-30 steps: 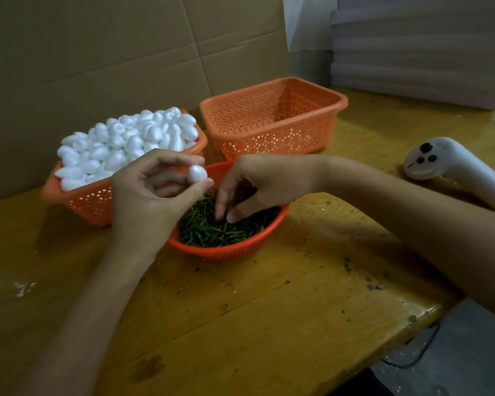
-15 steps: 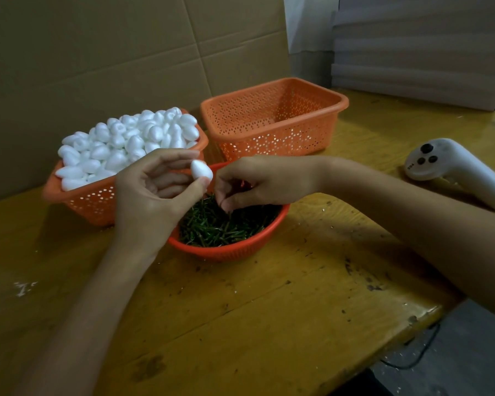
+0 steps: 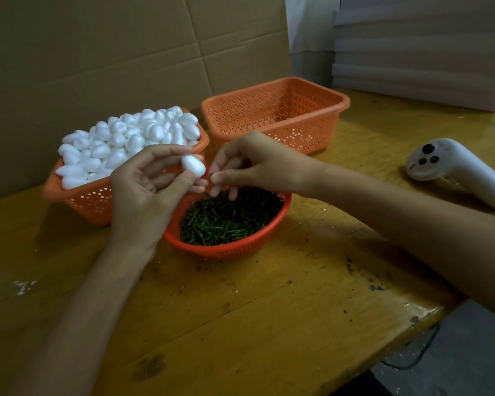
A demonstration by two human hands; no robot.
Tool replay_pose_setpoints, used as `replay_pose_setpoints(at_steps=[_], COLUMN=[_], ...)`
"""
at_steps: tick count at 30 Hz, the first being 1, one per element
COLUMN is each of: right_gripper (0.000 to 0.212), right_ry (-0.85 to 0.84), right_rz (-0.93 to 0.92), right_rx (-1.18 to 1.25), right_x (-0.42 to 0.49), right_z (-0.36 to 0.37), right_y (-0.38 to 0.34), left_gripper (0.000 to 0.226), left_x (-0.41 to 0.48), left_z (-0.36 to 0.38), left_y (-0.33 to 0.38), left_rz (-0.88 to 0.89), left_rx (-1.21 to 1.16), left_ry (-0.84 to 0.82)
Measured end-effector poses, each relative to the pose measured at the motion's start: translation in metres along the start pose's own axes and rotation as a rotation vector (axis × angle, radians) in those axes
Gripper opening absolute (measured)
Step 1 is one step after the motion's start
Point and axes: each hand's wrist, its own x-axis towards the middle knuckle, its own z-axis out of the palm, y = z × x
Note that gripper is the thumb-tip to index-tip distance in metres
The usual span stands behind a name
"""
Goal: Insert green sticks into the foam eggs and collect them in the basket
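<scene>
Right hand: the right hand point(image 3: 252, 164) has risen out of the round bowl point(image 3: 229, 250) of green sticks point(image 3: 223, 221) at frame centre, fingertips pinched, presumably on a stick too small to make out.
Left hand: the left hand point(image 3: 149, 187) grasps one foam egg point(image 3: 193, 166) between thumb and fingers, now tilted toward the right fingertips.
Meaning: insertion looks imminent.
Collecting basket: the empty basket point(image 3: 275, 110), upper centre, holds no finished egg.

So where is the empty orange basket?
In the head view, the empty basket sits at the back of the table, right of the basket of foam eggs and behind the bowl of green sticks.
</scene>
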Motion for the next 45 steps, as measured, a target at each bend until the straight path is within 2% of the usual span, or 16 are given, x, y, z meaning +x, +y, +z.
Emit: replay_pose_setpoints(at_steps=[4,15,28,33,39,45], right_gripper=[0.016,0.011,0.011,0.010,0.006,0.005], right_ry=[-0.016,-0.027,-0.034,-0.039,-0.047,-0.048], right_rz=[-0.019,-0.038,-0.035,-0.038,-0.047,-0.050], right_rx=[-0.085,-0.080,-0.128,-0.136,-0.147,-0.158], right_x=[0.0008,0.0024,0.0029,0.0036,0.0034,0.0030], right_z=[0.0027,0.0041,0.0054,0.0060,0.0050,0.0050], right_y=[0.0024,0.0054,0.0079,0.0091,0.0094,0.0092], left_gripper=[0.026,0.034,0.032,0.042,0.025,0.021], left_x=[0.0002,-0.0005,0.0004,0.0008,0.0016,0.0013], left_z=[0.0000,-0.0001,-0.0010,-0.0014,-0.0013,-0.0016], left_y=[0.0006,-0.0007,-0.0025,-0.0027,-0.0030,-0.0023], left_rz=[-0.012,-0.016,-0.017,-0.003,-0.017,-0.007], left_rx=[-0.017,0.016,0.004,-0.029,-0.072,-0.068], left_ry=[-0.006,0.005,0.002,0.017,0.020,0.021])
